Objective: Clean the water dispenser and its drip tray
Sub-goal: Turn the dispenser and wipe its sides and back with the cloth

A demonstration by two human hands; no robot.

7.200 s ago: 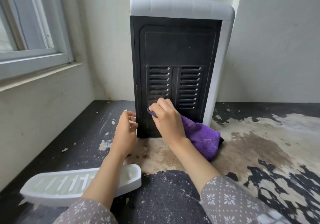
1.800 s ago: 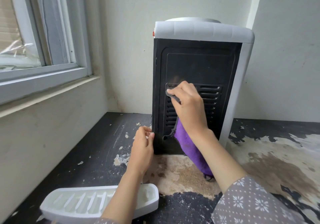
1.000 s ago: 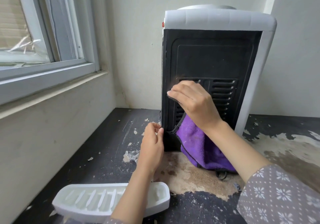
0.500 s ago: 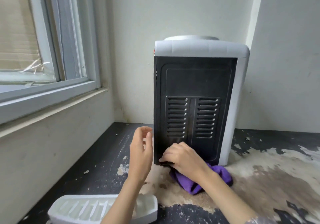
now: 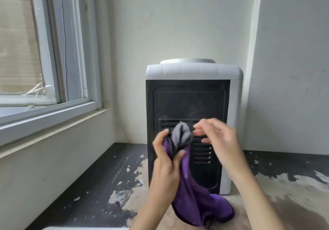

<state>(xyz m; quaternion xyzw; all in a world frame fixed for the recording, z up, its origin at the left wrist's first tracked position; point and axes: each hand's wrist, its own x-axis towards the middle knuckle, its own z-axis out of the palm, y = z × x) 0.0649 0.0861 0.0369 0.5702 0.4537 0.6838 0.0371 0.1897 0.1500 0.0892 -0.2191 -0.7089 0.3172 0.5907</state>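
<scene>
Single head-worn view, facing forward and slightly down, near the water dispenser's (image 5: pixel 188 123) back panel

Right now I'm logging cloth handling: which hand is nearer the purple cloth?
Left. The left hand has its grip around the purple cloth; the right hand hovers just right of its bunched top.

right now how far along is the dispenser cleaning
Partway, judging by this view. Done: cannot confirm; the dispenser shows its black back panel with a faint dusty smear above the vents. In hand: the left hand grips the bunched purple cloth, and the right hand fingers reach toward its grey top, apparently refolding it. Left: the drip tray, barely visible at the bottom edge.
</scene>
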